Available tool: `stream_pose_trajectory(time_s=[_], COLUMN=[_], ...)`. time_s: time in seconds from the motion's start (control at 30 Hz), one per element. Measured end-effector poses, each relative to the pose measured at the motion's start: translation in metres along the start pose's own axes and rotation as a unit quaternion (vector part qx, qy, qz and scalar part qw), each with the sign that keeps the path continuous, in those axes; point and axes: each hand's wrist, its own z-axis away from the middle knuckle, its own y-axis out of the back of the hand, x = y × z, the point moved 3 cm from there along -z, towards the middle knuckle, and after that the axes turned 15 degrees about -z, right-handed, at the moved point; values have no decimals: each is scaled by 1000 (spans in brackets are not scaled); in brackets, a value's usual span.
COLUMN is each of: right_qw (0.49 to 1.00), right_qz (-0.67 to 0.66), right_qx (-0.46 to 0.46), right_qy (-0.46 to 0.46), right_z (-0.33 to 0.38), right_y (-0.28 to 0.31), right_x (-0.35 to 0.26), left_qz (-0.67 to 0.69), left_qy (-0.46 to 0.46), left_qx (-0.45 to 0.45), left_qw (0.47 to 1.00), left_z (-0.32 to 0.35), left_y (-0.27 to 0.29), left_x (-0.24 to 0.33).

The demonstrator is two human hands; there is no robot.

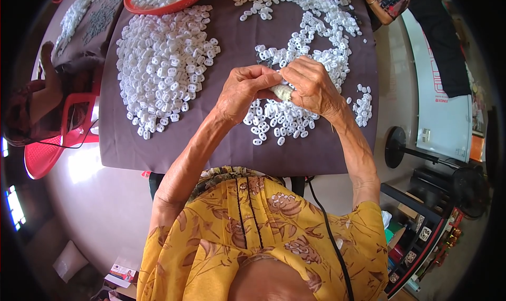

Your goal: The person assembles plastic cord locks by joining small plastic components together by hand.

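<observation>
My left hand [245,90] and my right hand [312,85] meet above the table, fingers pinched together. Between them shows a pale, wrapped-looking stub [282,92]; whether it is a covered fingertip or a separate thing, I cannot tell. Whatever small part the fingertips grip is hidden. Below and behind the hands spreads a loose pile of small white oval plastic pieces with two holes [287,119]. Some dark grey bits [265,62] show just beyond my fingers. To the left lies a larger heap of similar white pieces [158,64].
A red basin [168,6] full of white pieces stands at the far left of the brown-covered table [226,156]. Another person's arm [377,8] is at the far right corner. At left, a person sits by a red chair [47,153]. A dumbbell-like bar [429,157] lies right.
</observation>
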Motion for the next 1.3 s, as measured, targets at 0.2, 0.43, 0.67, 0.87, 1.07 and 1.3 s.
stream_pose_trajectory(time_s=[0.2,0.43,0.67,0.87,1.07,1.3], right_qw=[1000,1000,993,953,959,981], right_qz=[15,18,-52,-68,-40,-19], right_qx=[-17,24,28,108,30,37], right_qy=[0,-9,-106,-275,-277,-189], right_z=[1,-2,3,39,60,50], right_y=[1,2,5,10,-25,-57], right_x=[2,1,9,43,53,54], left_qz=[8,33,31,-71,-409,-713], left_qy=[5,-15,-5,-61,-109,-157], left_qx=[-4,4,15,180,441,473], left_qw=[1000,999,999,979,792,494], left_z=[1,3,4,27,67,74], left_y=[-1,1,8,71,146,180], left_x=[2,3,-2,15,37,37])
